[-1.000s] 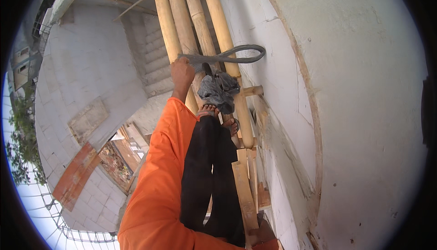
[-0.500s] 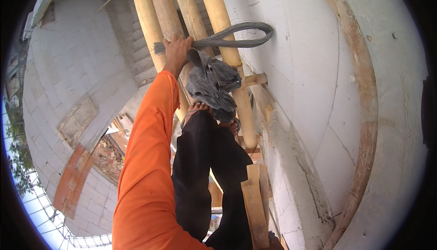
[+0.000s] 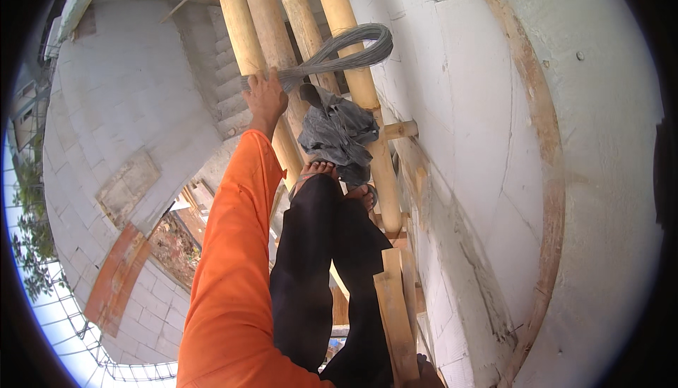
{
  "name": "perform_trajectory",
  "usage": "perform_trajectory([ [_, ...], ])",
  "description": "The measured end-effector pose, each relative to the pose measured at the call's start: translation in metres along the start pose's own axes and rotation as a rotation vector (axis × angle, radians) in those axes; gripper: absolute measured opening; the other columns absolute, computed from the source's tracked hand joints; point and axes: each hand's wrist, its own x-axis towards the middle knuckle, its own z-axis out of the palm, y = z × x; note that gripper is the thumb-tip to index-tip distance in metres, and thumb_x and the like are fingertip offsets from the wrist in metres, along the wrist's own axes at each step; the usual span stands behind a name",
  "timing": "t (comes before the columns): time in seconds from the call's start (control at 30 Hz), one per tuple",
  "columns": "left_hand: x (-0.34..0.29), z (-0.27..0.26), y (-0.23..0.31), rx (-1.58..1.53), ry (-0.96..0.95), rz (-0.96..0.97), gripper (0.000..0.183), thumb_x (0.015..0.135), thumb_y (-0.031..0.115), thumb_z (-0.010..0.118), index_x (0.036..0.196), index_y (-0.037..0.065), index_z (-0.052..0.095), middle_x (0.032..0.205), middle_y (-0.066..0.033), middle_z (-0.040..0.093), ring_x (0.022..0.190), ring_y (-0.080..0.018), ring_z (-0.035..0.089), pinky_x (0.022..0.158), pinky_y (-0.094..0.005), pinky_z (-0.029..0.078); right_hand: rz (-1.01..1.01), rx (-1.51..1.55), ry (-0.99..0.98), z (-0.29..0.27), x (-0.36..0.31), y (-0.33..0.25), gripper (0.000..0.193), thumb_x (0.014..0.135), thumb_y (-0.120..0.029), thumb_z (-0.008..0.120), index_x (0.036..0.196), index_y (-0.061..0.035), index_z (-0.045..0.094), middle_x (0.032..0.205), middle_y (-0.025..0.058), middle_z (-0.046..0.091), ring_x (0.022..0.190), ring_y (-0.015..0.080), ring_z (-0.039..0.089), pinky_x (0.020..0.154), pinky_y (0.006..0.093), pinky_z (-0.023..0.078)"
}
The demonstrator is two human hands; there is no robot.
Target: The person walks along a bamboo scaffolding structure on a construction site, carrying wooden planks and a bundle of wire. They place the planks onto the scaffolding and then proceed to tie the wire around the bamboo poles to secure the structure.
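My left hand [image 3: 266, 102], at the end of an orange sleeve, closes over the cut end of a bundle of grey tie wire [image 3: 332, 56]. The bundle is doubled into a loop that points right, across several bamboo poles [image 3: 286, 17]. Just below the wire, a crumpled dark grey plastic bag [image 3: 339, 130] rests on the poles in front of my feet. At the lower edge my right hand [image 3: 426, 374] shows only in part. It is against the lower end of some short wooden boards [image 3: 397, 317] and seems to grip them; its fingers are mostly hidden.
My sandalled feet [image 3: 318, 169] stand on the bamboo poles. Close on the right rises a pale block wall [image 3: 466, 91] with a short wooden crosspiece [image 3: 400, 129] meeting it. A grey block wall [image 3: 127, 91] stands left, with an opening [image 3: 173, 247] lower down.
The wire bundle and my left hand have shifted slightly down, the loop moving left relative to the poles. The whole view has turned a little. The boards keep their place beside my leg.
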Motion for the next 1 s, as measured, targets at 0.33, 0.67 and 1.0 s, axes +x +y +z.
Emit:
perform_trajectory([
  [0.33, -0.239, -0.105, -0.016, -0.816, -0.63, 0.035, 0.032, 0.078, 0.016, 0.062, 0.104, -0.003, 0.064, 0.097, -0.0174, 0.067, 0.091, -0.0269, 0.066, 0.082, -0.0339, 0.051, -0.197, 0.165, -0.007, 0.026, -0.017, -0.072, 0.053, 0.058, 0.009, 0.066, 0.108, 0.0013, 0.053, 0.101, 0.0098, 0.062, 0.088, 0.0175, 0.062, 0.08, 0.0304, 0.049],
  [0.67, -0.333, -0.185, 0.091, -2.286, -0.96, -0.329, 0.063, 0.077, 0.028, 0.078, 0.125, 0.003, 0.046, 0.114, -0.0036, 0.057, 0.101, -0.0129, 0.056, 0.086, -0.0288, 0.047, -0.823, -0.511, 0.432, 0.099, 0.038, -0.252, 0.053, 0.064, -0.019, 0.075, 0.106, 0.003, 0.051, 0.093, 0.0221, 0.062, 0.088, 0.0349, 0.063, 0.077, 0.0401, 0.05],
  [1.0, -0.29, -0.178, 0.07, -2.422, -0.763, -0.386, 0.052, 0.086, 0.03, 0.065, 0.123, -0.002, 0.047, 0.112, -0.0127, 0.059, 0.101, -0.0241, 0.061, 0.091, -0.0386, 0.05, -1.043, -0.468, 0.377, 0.102, 0.071, -0.27, 0.038, 0.081, -0.025, 0.065, 0.102, 0.0028, 0.051, 0.098, 0.0243, 0.061, 0.087, 0.0353, 0.063, 0.078, 0.04, 0.049],
])
